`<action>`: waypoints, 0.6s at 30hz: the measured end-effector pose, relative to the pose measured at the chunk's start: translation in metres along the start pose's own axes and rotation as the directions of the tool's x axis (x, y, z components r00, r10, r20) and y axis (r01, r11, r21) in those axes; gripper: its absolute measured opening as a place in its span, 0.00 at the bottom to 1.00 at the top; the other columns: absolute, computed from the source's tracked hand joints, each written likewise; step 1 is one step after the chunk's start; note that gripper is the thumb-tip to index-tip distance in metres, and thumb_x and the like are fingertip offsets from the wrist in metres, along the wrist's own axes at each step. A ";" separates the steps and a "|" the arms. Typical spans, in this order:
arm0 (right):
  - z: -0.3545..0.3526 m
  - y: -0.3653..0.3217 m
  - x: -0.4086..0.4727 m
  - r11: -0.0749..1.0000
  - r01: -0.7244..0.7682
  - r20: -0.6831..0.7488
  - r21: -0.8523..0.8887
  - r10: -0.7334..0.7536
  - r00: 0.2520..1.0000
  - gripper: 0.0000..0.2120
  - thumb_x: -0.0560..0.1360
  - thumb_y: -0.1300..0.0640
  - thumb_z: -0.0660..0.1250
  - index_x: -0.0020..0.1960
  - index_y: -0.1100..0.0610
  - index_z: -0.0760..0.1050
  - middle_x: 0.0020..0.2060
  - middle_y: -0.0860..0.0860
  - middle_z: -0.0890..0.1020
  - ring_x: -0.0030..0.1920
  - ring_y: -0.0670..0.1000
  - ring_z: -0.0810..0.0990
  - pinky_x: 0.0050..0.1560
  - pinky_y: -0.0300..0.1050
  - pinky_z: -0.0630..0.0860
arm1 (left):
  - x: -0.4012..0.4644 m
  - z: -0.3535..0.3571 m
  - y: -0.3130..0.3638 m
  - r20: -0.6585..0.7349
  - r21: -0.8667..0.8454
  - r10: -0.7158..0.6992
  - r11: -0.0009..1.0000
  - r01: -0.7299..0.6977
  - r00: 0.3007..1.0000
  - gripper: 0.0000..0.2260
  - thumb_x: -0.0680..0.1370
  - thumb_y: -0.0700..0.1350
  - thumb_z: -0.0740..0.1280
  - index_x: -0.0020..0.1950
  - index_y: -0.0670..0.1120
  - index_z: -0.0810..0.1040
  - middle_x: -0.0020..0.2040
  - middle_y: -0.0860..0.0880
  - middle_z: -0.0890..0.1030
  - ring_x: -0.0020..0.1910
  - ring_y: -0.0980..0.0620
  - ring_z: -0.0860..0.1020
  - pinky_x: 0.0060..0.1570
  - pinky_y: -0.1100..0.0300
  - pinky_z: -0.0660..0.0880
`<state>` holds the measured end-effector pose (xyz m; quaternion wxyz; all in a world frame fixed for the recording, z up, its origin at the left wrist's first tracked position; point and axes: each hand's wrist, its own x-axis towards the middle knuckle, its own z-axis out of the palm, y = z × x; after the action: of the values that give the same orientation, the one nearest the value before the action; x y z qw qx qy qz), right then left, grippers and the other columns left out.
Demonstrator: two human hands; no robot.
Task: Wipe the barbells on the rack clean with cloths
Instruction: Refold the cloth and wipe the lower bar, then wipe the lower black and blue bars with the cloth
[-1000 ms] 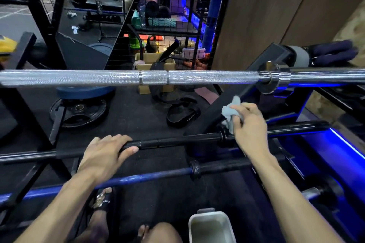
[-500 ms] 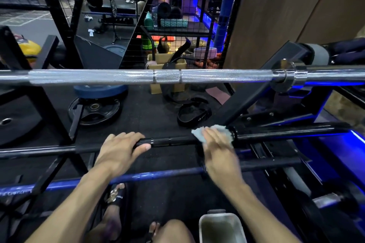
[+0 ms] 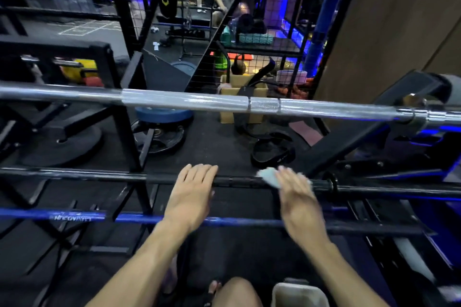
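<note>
The right hand (image 3: 296, 197) presses a soft, light cloth (image 3: 270, 178) onto the stiff, heavy black barbell (image 3: 239, 180), beside the flat, relaxed left hand (image 3: 193, 188).

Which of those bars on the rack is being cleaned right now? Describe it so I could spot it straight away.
Start at the thick shiny silver barbell running across the middle of the picture. The next bar below it, nearer the person, is the black barbell, with the left hand resting on it and the right hand pressing a pale cloth against it. It is thin and dull black, unlike the blue bar below.
</note>
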<state>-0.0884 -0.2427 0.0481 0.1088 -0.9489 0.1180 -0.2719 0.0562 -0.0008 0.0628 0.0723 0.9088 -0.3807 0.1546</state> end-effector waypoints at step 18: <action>-0.064 -0.207 -0.015 0.672 -0.250 0.435 0.697 -0.118 0.893 0.13 0.83 0.60 0.62 0.59 0.48 0.82 0.56 0.39 0.84 0.56 0.41 0.81 0.58 0.38 0.73 | -0.191 -0.142 -0.026 -0.001 -0.579 -0.351 0.764 0.286 0.936 0.09 0.82 0.49 0.63 0.58 0.56 0.81 0.52 0.65 0.82 0.52 0.62 0.80 0.57 0.59 0.76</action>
<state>-0.1017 -0.0512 0.1497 0.5158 -0.8540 0.0054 -0.0672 -0.0839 0.1812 0.1322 0.3862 0.8867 -0.2448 0.0684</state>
